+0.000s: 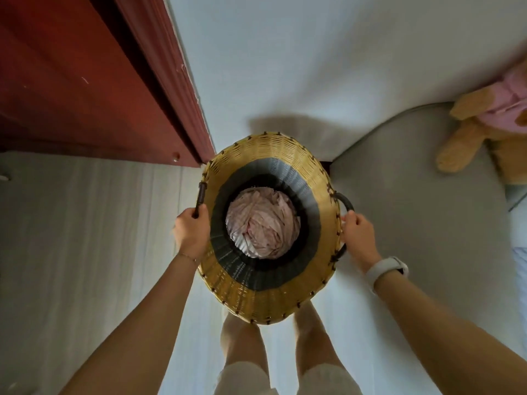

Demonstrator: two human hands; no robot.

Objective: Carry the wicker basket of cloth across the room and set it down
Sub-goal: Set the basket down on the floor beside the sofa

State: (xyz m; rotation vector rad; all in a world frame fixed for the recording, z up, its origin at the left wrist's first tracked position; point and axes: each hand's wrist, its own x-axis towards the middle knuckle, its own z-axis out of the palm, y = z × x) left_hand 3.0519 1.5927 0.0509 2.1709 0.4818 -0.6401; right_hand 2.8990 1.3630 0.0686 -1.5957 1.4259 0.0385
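Note:
I look straight down into a yellow wicker basket (273, 155) with a dark band inside. Crumpled pale pink cloth (263, 223) fills its bottom. My left hand (191, 232) is closed around the dark handle on the basket's left rim. On the right rim my right hand (358, 233) grips the other dark handle, with a white watch on that wrist. The basket's base is hidden, so I cannot tell whether it rests on the floor. My bare legs stand just behind it.
A red-brown wooden door and frame (85, 81) run along the left. A white wall (313, 67) is ahead. A grey cushioned seat (413, 195) lies to the right, with a tan stuffed toy in pink (484, 124) on it. The floor (85, 238) is pale wood.

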